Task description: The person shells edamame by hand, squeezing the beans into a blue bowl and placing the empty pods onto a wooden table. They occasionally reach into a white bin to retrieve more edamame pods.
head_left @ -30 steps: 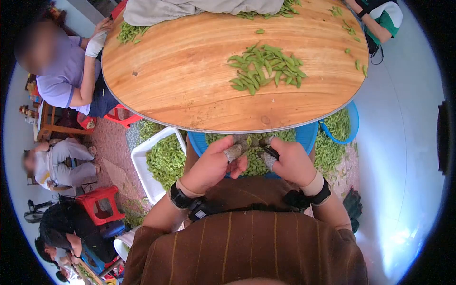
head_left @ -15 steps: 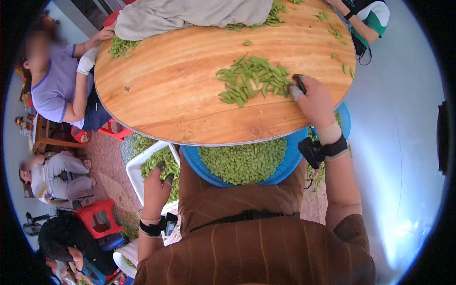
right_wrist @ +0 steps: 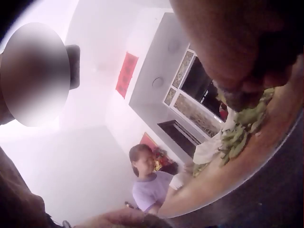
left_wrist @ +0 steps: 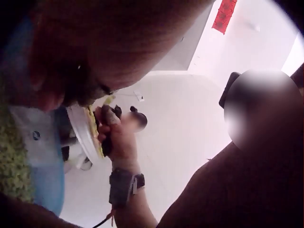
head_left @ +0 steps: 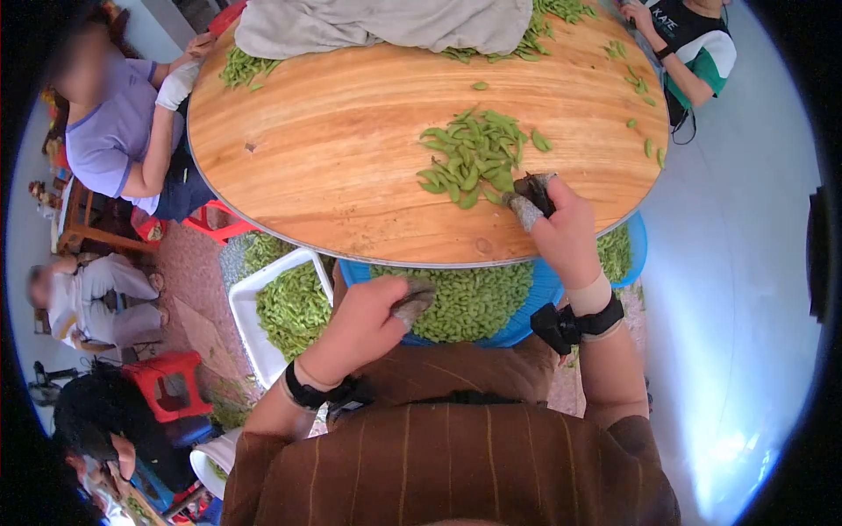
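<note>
Over the blue basin (head_left: 353,273) of shelled green soybeans (head_left: 474,302), my left hand (head_left: 360,323) has its fingers curled and thumb drawn in. No pod shows in it; its fingertips are partly hidden. My right hand (head_left: 561,219) is low over the wooden table (head_left: 351,175), at the near right side of a pile of green soybean pods (head_left: 474,158). Its grey-wrapped thumb and dark-covered finger stand close together beside the nearest pods; I cannot tell whether they pinch one. In the right wrist view, pods (right_wrist: 235,142) lie just below the shadowed right hand (right_wrist: 247,61).
A white tub (head_left: 248,329) of green pods stands left of the basin. A blue container (head_left: 638,254) is at the right, under the table edge. Grey cloth (head_left: 377,26) covers the table's far side. People sit at the left and far right; a red stool (head_left: 167,381) is lower left.
Both hands met over the basin at first; then the right reached to the pile and the left to the tub. Now the left is back over the basin and the pile's right side has shifted left.
</note>
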Available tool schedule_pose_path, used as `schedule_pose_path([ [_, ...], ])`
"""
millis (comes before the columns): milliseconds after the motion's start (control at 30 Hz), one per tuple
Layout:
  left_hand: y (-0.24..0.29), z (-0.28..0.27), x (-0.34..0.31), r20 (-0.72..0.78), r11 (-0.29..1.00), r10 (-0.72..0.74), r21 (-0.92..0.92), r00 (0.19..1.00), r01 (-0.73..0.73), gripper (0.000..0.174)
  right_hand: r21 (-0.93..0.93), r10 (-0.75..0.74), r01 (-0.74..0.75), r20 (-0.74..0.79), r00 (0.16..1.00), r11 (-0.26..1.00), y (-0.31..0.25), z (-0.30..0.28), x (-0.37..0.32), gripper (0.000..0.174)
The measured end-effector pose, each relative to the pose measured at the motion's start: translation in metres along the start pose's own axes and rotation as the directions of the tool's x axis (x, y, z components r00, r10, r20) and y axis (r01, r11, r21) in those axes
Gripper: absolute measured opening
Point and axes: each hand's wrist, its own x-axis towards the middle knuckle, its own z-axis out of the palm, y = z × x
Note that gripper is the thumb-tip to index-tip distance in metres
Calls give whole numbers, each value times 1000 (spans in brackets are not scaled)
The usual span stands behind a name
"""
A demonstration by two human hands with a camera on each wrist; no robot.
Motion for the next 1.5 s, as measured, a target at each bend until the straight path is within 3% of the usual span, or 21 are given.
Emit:
schedule_pose_path([
  [100,16,9,21,-78,996,75,-43,994,-78,23,-45,76,-74,60,995,996,-15,-6,-9,19],
  [167,26,14,32,-123,998,54,-21,991,-57,24,113,164,-180,139,977,977,-17,-5,-19,19],
  [233,34,13,40,-381,954,290,189,878,-232,27,213,116,-153,177,977,965,-14,-2,-29,19],
  [367,32,11,46,-171,905,372,285,912,-315,28,343,122,-250,355,927,905,-19,-9,-40,17],
  [433,22,12,42,39,965,191,175,981,-195,24,305,144,-289,421,896,907,-19,-11,-41,16],
  [567,17,16,40,-19,978,206,33,978,-205,19,390,139,-308,404,904,868,-21,-5,-47,22],
  [633,18,18,35,-67,957,-18,-289,998,-2,15,398,112,-274,385,916,876,-23,-5,-51,25],
  [767,14,21,32,-52,917,-79,-395,995,52,13,342,15,-197,469,883,919,-25,-6,-60,34],
  [967,11,22,32,-103,974,44,-216,994,-66,12,410,-42,-166,453,891,897,-19,5,-65,34],
  [1033,15,18,33,-125,969,218,147,968,-200,12,436,-34,-185,448,894,881,-18,6,-66,32],
  [1133,21,18,25,-102,890,283,398,954,-221,17,401,11,-250,513,858,881,-17,4,-64,27],
  [1167,20,18,25,-95,891,282,396,955,-224,17,465,70,-416,598,799,782,-20,1,-62,26],
  [1200,20,17,25,-56,990,137,28,989,-135,16,502,110,-569,680,725,652,-23,-3,-61,26],
  [1233,19,17,25,37,942,11,-335,999,2,16,504,116,-571,676,728,648,-25,-5,-64,26],
  [1267,17,16,23,45,942,12,-336,999,4,16,559,107,-726,758,643,402,-28,-8,-67,24],
  [1300,14,15,21,264,639,-52,-732,963,235,15,549,61,-826,827,559,126,-28,-9,-70,23],
  [1333,13,14,20,473,160,4,-870,881,466,14,551,63,-826,826,560,123,-28,-9,-69,23],
  [1367,13,13,21,476,161,5,-868,879,469,14,542,59,-830,832,552,130,-29,-9,-68,22],
  [1433,16,13,27,396,490,-136,-770,908,409,16,536,55,-833,836,547,137,-27,-7,-65,21],
  [1467,17,14,28,336,634,-191,-675,922,378,18,528,129,-803,807,576,277,-24,-5,-63,19],
  [1500,16,16,27,339,634,-192,-674,921,380,18,499,196,-763,769,608,411,-21,-3,-64,17],
])
